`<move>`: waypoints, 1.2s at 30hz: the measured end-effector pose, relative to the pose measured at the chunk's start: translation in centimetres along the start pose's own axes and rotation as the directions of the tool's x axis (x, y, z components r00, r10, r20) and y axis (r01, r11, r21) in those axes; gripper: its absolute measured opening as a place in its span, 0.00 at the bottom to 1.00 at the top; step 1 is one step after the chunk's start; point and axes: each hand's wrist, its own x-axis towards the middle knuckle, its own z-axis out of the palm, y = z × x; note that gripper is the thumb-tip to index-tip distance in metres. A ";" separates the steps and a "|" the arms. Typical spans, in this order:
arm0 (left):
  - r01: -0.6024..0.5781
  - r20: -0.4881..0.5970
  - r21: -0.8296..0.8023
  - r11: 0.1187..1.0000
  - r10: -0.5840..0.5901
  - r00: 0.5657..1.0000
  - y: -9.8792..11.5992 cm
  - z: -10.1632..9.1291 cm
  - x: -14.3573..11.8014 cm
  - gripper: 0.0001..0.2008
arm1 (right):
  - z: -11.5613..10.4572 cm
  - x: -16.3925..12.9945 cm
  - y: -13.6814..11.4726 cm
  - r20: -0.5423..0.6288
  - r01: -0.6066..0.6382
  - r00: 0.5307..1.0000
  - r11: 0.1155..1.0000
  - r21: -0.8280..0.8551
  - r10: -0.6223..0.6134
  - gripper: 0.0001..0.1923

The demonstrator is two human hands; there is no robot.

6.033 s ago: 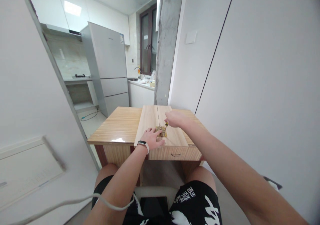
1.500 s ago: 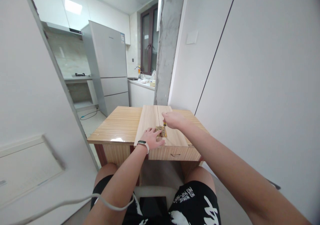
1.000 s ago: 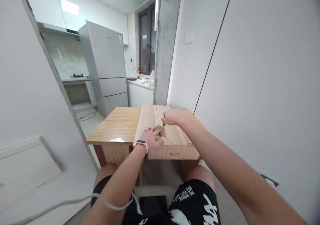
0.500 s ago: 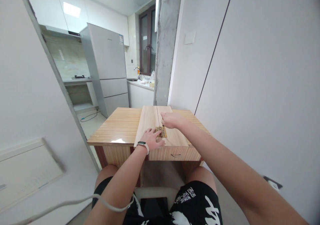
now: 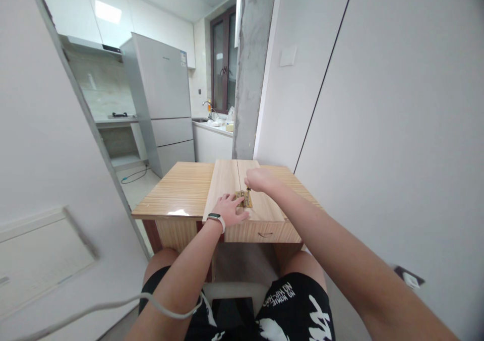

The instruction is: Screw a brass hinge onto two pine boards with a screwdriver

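Note:
A brass-coloured hinge (image 5: 250, 203) lies flat across the seam between two pale wooden boards (image 5: 225, 177) on the table. My left hand (image 5: 230, 210), with a band on its wrist, rests on the near board, fingers spread and fingertips touching the hinge's left part. Above the hinge, my right hand (image 5: 258, 179) is closed around the handle of a screwdriver (image 5: 248, 189). Its shaft points down at the hinge's right leaf. Most of the handle is hidden in my fist, and any screw under the tip is too small to make out.
The boards lie on a striped wooden table (image 5: 181, 184) with a drawer (image 5: 260, 233) at its front. A white wall (image 5: 378, 104) stands close on the right. A white cable (image 5: 102, 305) runs by my left forearm. Behind are a fridge (image 5: 166, 89) and kitchen counter.
My right hand has turned slightly at the wrist around the screwdriver, showing a bit more of the tool beneath the fist. My left hand stays in place on the hinge.

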 end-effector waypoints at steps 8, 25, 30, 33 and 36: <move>0.011 0.002 -0.013 1.000 -0.011 1.000 -0.1 -0.1 0.1 0.36 | 0.9 0.0 -0.2 -0.021 0.022 1.000 1.000 -0.022 -0.022 0.20; 0.015 0.006 -0.006 1.000 -0.015 1.000 0.0 -0.2 0.0 0.36 | -0.4 -1.0 0.4 -0.005 0.125 0.992 0.990 -0.057 -0.126 0.21; 0.025 0.011 -0.007 1.000 -0.025 1.000 0.2 -0.1 0.0 0.37 | 0.5 -0.6 -0.1 -0.014 0.008 1.000 1.000 -0.024 -0.009 0.20; 0.021 0.003 -0.008 1.000 -0.021 1.000 0.1 -0.1 0.0 0.37 | 0.8 -0.5 -0.1 -0.030 -0.006 1.000 1.000 -0.014 0.006 0.20; 0.014 -0.007 -0.008 1.000 -0.014 1.000 -0.1 0.0 0.0 0.36 | 0.7 -0.7 0.3 -0.042 0.078 0.996 0.996 -0.032 -0.080 0.20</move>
